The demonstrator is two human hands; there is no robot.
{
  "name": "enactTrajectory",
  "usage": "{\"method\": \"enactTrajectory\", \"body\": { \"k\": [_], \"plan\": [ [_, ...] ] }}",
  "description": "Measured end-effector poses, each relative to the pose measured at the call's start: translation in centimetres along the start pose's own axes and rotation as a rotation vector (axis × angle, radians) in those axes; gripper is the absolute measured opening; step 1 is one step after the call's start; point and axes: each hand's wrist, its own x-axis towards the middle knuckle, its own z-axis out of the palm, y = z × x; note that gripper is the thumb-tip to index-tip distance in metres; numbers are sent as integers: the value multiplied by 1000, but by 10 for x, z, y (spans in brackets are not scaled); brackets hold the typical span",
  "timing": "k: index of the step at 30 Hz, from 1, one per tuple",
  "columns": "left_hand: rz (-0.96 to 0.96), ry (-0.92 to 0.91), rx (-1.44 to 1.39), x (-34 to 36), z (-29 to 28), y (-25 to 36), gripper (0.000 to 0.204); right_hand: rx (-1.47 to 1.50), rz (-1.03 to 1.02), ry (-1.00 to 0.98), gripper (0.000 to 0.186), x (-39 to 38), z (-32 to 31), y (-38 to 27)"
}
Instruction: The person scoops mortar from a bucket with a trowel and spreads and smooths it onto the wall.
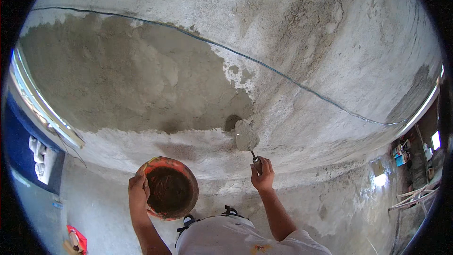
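left hand [138, 186] clamped on bowl [185, 166] rim, right hand [263, 174] closed around trowel [247, 137] handle; bowl likely heavy, stiff: hold by rim.

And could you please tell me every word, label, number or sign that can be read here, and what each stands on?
None can be read.
Trowel, bowl and wall: no text seen.
Shirt: an orange mark, with no readable word.
Blue item at far right: too small to tell.
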Motion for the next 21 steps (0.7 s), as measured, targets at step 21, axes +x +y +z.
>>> {"method": "enactTrajectory", "body": {
  "k": [21],
  "plan": [
    [38, -158, 45, 18, -11, -15, 32, 1, -91, -40, 40, 31, 14, 11]
  ]
}}
